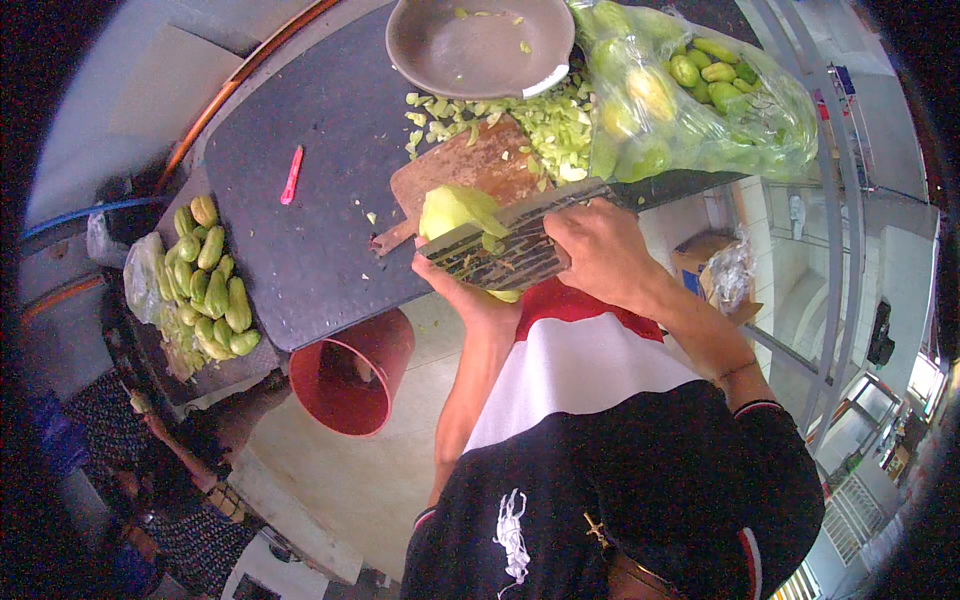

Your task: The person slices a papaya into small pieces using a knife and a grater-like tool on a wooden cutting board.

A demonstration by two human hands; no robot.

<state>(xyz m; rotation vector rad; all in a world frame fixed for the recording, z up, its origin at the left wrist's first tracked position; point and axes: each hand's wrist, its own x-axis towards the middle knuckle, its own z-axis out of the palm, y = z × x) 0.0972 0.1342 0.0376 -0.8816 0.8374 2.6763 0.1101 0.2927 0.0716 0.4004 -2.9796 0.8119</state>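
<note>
My right hand [603, 245] is wrapped round the near end of a wide, dark-bladed cleaver [515, 240]. Wet bits cling to the blade, which lies across a peeled, pale green fruit or vegetable [450, 208]. From below, my left hand [482, 302] grips that peeled piece; the blade hides most of its fingers. Both are just over the near side of a worn wooden chopping board [470, 160]. Beyond and right of the board, pale green chopped pieces [562, 130] are heaped on the dark table.
A grey-brown basin [480, 50] with scraps stands at the back. Right of it sits a clear bag of green produce [700, 100]. A pink cutter [292, 175] lies on the dark table [330, 240]. Small green vegetables [210, 280] fill the left corner, a red bin [345, 390] below; another person is beyond.
</note>
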